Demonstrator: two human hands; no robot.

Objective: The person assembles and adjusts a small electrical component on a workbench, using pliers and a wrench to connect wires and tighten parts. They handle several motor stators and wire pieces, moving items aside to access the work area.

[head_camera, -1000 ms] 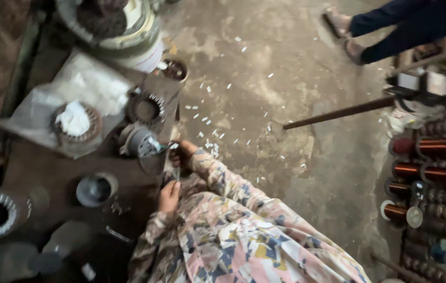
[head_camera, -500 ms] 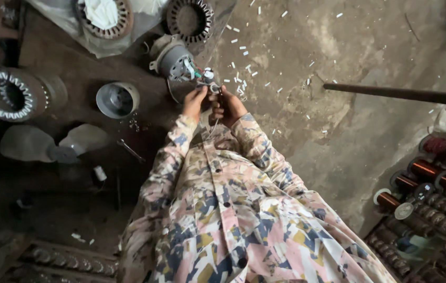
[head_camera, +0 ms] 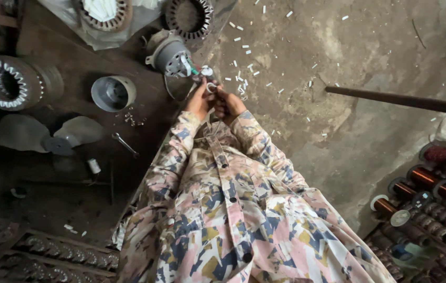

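Note:
My left hand and my right hand are pressed together at the edge of a dark workbench. Their fingertips pinch thin wire leads and a small white ring-shaped piece. The leads run from a small grey electric motor, which lies on the bench just beyond my fingers. My patterned pink, blue and yellow sleeves fill the lower middle of the view and hide the bench edge below my hands.
Wound stator rings lie on the bench at the left and at the top. A grey cup-shaped cover, a fan blade and a spanner lie nearby. White scraps litter the floor. A metal rod and copper wire spools are at the right.
One second ago my hands were apart beside the motor; now they meet at its wire leads. The view has shifted so the motor sits higher in the frame.

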